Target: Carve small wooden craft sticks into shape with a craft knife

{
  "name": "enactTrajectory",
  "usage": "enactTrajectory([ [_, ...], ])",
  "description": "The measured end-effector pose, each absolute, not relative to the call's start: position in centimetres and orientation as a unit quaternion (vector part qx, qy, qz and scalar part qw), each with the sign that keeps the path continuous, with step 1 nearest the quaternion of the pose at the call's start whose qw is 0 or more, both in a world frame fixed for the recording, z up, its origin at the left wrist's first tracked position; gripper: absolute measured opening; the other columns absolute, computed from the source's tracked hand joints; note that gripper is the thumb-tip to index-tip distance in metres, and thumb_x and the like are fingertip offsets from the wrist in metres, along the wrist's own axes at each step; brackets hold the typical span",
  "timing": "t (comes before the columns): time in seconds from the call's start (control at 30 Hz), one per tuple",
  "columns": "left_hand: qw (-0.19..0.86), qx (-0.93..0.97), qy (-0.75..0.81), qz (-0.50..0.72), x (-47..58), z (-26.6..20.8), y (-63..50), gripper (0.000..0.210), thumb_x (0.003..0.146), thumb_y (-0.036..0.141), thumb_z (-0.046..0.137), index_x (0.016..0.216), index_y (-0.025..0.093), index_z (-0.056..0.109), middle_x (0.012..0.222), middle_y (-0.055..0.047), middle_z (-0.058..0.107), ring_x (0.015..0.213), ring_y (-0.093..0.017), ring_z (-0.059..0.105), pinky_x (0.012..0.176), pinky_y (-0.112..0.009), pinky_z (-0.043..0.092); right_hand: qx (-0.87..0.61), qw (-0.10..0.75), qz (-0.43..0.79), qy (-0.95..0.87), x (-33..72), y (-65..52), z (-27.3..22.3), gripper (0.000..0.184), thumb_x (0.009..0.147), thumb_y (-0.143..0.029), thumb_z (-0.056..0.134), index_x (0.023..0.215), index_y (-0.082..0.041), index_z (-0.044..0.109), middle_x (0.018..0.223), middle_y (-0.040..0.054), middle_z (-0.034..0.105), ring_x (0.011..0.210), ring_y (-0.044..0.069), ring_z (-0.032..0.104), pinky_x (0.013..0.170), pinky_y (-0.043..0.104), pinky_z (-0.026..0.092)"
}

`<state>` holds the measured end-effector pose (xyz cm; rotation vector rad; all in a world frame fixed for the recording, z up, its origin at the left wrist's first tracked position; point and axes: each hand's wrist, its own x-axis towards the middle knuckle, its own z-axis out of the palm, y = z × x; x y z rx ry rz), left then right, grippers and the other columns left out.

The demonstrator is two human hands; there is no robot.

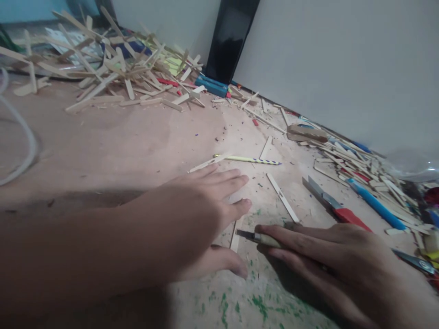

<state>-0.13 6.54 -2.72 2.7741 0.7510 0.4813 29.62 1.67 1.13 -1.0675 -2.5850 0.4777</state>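
Note:
My left hand (pixel 209 210) lies with its fingers spread over a wooden craft stick (pixel 235 240). Part of that stick shows between the thumb and forefinger; the rest is hidden under the hand. In my right hand (pixel 339 260) is a small carving chisel (pixel 267 240), gripped by its pale wooden handle. The chisel's dark metal tip touches or hovers just over the stick; I cannot tell which. Another craft stick (pixel 283 198), with a small hole or notch, lies beyond my right fingers. A third notched stick (pixel 207 163) and a yellow patterned pencil (pixel 254 160) lie past my left fingertips.
A red-handled knife (pixel 353 218), a blue tool (pixel 377 204) and scissors (pixel 414 262) lie at the right near piled sticks (pixel 360 164). Tangled sticks (pixel 120 68) heap at the back left. A dark phone-like slab (pixel 229 41) leans on the wall in a blue holder (pixel 211 85).

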Motion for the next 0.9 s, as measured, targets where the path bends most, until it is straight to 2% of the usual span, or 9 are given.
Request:
enactTrajectory([
  [0.1, 0.113, 0.946, 0.251, 0.173, -0.2, -2.7, 6.5, 0.083, 0.107, 0.076, 0.083, 0.159, 0.011, 0.079, 0.180, -0.031, 0.060, 0.173, -0.046, 0.057, 0.147, -0.062, 0.047, -0.376, 0.158, 0.204, -0.890, 29.5, 1.1, 0.5, 0.031, 0.122, -0.017, 0.059, 0.136, -0.020, 0.086, 0.093, 0.0038, 0.089, 0.074, 0.020, 0.090, 0.058, 0.022, 0.067],
  [0.23, 0.108, 0.946, 0.252, 0.171, 0.1, -2.6, 6.7, 0.086, 0.103, 0.077, 0.087, 0.157, 0.011, 0.081, 0.177, -0.033, 0.061, 0.172, -0.049, 0.058, 0.146, -0.066, 0.048, -0.356, 0.180, 0.158, -0.903, 29.9, 0.8, 0.0, 0.028, 0.125, -0.017, 0.059, 0.141, -0.014, 0.082, 0.093, 0.0055, 0.089, 0.057, 0.016, 0.078, 0.049, 0.029, 0.056],
  [0.33, 0.109, 0.946, 0.254, 0.170, 0.0, -2.6, 6.8, 0.086, 0.104, 0.077, 0.086, 0.159, 0.012, 0.080, 0.180, -0.032, 0.059, 0.174, -0.047, 0.055, 0.148, -0.064, 0.045, -0.330, 0.169, 0.145, -0.917, 30.0, 1.3, 0.3, 0.027, 0.127, -0.021, 0.059, 0.143, -0.015, 0.080, 0.095, 0.0056, 0.089, 0.060, 0.017, 0.079, 0.050, 0.032, 0.055],
  [0.43, 0.112, 0.945, 0.255, 0.169, -0.4, -2.9, 6.7, 0.087, 0.104, 0.079, 0.085, 0.161, 0.013, 0.078, 0.182, -0.031, 0.057, 0.176, -0.047, 0.053, 0.148, -0.065, 0.044, -0.325, 0.168, 0.151, -0.918, 29.9, 1.9, 0.6, 0.026, 0.126, -0.019, 0.060, 0.144, -0.018, 0.079, 0.098, 0.0058, 0.091, 0.064, 0.017, 0.082, 0.051, 0.032, 0.055],
  [0.57, 0.112, 0.948, 0.243, 0.171, -0.6, -3.1, 6.6, 0.081, 0.109, 0.073, 0.082, 0.167, 0.018, 0.073, 0.187, -0.028, 0.053, 0.179, -0.047, 0.049, 0.149, -0.070, 0.041, -0.326, 0.178, 0.185, -0.910, 29.8, 2.6, 0.9, 0.027, 0.125, -0.019, 0.061, 0.133, -0.021, 0.086, 0.101, 0.0070, 0.093, 0.078, 0.020, 0.091, 0.060, 0.027, 0.066],
  [0.67, 0.095, 0.948, 0.245, 0.180, -0.2, -2.2, 6.8, 0.093, 0.101, 0.074, 0.092, 0.170, 0.016, 0.066, 0.176, -0.026, 0.067, 0.169, -0.046, 0.061, 0.144, -0.068, 0.046, -0.323, 0.200, 0.206, -0.902, 30.1, 3.2, 0.9, 0.030, 0.120, -0.013, 0.062, 0.128, -0.023, 0.089, 0.102, 0.0046, 0.094, 0.082, 0.019, 0.092, 0.065, 0.023, 0.069],
  [0.73, 0.089, 0.943, 0.269, 0.175, 0.0, -1.2, 7.1, 0.099, 0.085, 0.073, 0.106, 0.160, 0.019, 0.072, 0.156, -0.019, 0.079, 0.148, -0.043, 0.073, 0.126, -0.058, 0.059, -0.337, 0.223, 0.205, -0.891, 30.3, 3.5, 0.8, 0.031, 0.117, -0.010, 0.063, 0.128, -0.023, 0.089, 0.102, 0.0040, 0.094, 0.078, 0.016, 0.090, 0.065, 0.021, 0.068],
  [0.8, 0.108, 0.939, 0.289, 0.154, -0.1, -0.4, 7.4, 0.072, 0.076, 0.064, 0.115, 0.126, 0.024, 0.082, 0.129, -0.008, 0.084, 0.121, -0.035, 0.078, 0.104, -0.048, 0.060, -0.357, 0.247, 0.202, -0.878, 30.5, 3.8, 0.6, 0.028, 0.117, -0.011, 0.066, 0.124, -0.022, 0.090, 0.101, 0.0036, 0.094, 0.075, 0.015, 0.089, 0.066, 0.021, 0.067],
  [0.9, 0.182, 0.933, 0.281, 0.133, -0.5, 0.3, 7.9, 0.037, 0.089, 0.036, 0.108, 0.086, 0.025, 0.073, 0.098, 0.001, 0.077, 0.095, -0.025, 0.072, 0.086, -0.040, 0.049, -0.388, 0.280, 0.194, -0.856, 30.3, 3.9, 0.1, 0.023, 0.117, -0.016, 0.069, 0.115, -0.022, 0.091, 0.096, 0.0027, 0.094, 0.071, 0.015, 0.087, 0.063, 0.021, 0.066],
])
